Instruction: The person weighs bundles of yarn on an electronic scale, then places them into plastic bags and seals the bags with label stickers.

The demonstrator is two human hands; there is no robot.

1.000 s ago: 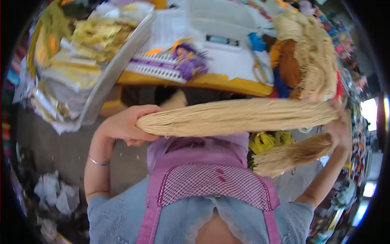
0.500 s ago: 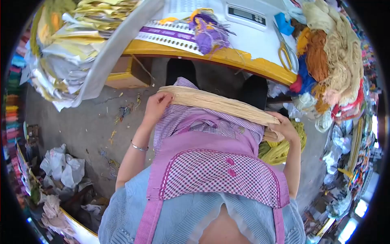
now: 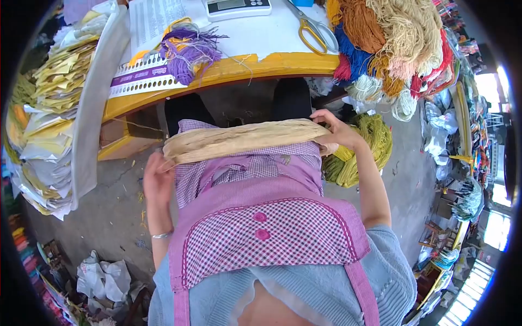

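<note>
A long cream skein of yarn (image 3: pixel 244 139) lies stretched across the lap, over a pink and checked apron (image 3: pixel 266 233). At its left end is my left hand (image 3: pixel 159 179), blurred, with its fingers beside the skein's edge; what they hold, if anything, is unclear. My right hand (image 3: pixel 338 132) is at the other end, thumb and fingers closed around the yarn there. Just beyond that hand, lower down, a bundle of olive-green yarn (image 3: pixel 367 152) is partly hidden by the forearm.
Ahead, the yellow-edged table (image 3: pixel 234 69) bears purple yarn (image 3: pixel 190 51), a scale (image 3: pixel 237 7), scissors (image 3: pixel 317 33) and colored skeins (image 3: pixel 402 41). Stacked papers (image 3: pixel 46 130) stand at left. White plastic bags (image 3: pixel 103 278) lie on the floor at lower left.
The view has swung right, so the table items sit further left. My left hand has shifted from on top of the skein's left end to just below it. The skein has broadened at that end.
</note>
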